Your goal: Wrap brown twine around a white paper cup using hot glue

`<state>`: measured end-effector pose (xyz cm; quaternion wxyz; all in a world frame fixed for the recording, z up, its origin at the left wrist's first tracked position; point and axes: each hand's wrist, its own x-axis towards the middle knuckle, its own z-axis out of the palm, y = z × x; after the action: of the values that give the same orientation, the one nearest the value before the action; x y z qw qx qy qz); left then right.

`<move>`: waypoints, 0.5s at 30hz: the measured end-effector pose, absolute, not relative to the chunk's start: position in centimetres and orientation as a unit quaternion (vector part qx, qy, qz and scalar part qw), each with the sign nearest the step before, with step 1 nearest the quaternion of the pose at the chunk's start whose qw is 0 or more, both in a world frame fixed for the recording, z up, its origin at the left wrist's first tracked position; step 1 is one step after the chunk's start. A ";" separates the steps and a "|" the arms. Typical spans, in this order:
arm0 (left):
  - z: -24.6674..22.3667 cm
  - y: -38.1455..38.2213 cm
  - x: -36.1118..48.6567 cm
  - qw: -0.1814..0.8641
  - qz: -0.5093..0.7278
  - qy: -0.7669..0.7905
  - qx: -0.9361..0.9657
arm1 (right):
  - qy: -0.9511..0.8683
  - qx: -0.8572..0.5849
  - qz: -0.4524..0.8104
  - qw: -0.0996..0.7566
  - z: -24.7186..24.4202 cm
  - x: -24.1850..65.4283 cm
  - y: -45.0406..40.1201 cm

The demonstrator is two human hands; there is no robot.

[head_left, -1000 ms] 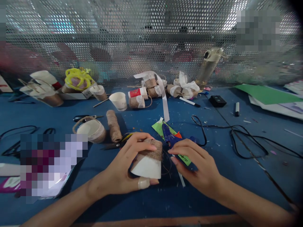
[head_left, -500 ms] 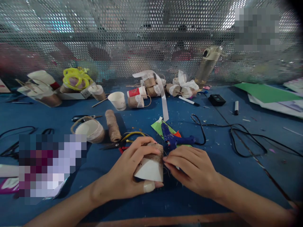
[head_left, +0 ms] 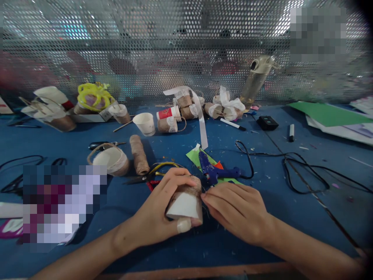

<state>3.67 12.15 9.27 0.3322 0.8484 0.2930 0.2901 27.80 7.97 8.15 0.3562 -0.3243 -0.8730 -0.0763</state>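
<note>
My left hand (head_left: 157, 210) is wrapped round a white paper cup (head_left: 186, 206), tipped with its wide rim toward me. Brown twine (head_left: 190, 189) winds round the cup's narrow far end; the white part nearer me is bare. A pale bandage (head_left: 183, 224) covers the left thumb. At the cup's right side my right hand (head_left: 237, 210) is closed in a pinch on the twine, a thin strand of which shows by the fingertips. Just beyond the hands lies a blue glue gun (head_left: 215, 173), partly over green paper (head_left: 194, 158).
Scissors (head_left: 142, 178) and a twine roll (head_left: 139, 154) lie left of the cup, beside a twine-handled cup (head_left: 110, 160). Several decorated cups line the mesh panel (head_left: 140, 58). A bottle (head_left: 256, 81) stands at back right. Black cable (head_left: 291, 186) loops across the right side.
The cup has tilted and shifted slightly to the right in my left hand, the left thumb moving with it. My right hand keeps its pinch close to the cup's side.
</note>
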 end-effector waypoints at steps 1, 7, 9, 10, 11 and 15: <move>9.2 12.2 3.7 0.337 0.293 0.291 0.846 | -0.873 -0.326 -0.076 0.356 8.2 27.7 8.0; 9.4 12.3 3.8 0.348 0.303 0.274 0.844 | -0.857 -0.353 -0.059 0.370 8.5 27.1 8.2; 9.5 12.2 3.8 0.344 0.305 0.276 0.844 | -0.853 -0.358 -0.052 0.377 8.5 26.9 8.2; 9.5 12.2 3.8 0.342 0.305 0.278 0.844 | -0.851 -0.360 -0.050 0.380 8.5 26.9 8.2; 9.5 12.2 3.8 0.341 0.305 0.279 0.844 | -0.848 -0.363 -0.048 0.383 8.5 26.8 8.2; 9.6 12.2 3.7 0.346 0.312 0.275 0.841 | -0.844 -0.369 -0.030 0.387 8.4 26.9 8.4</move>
<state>3.71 12.21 9.58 0.3462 0.8410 0.2747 0.3122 26.89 8.35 8.39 0.3871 -0.3694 -0.8443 -0.0299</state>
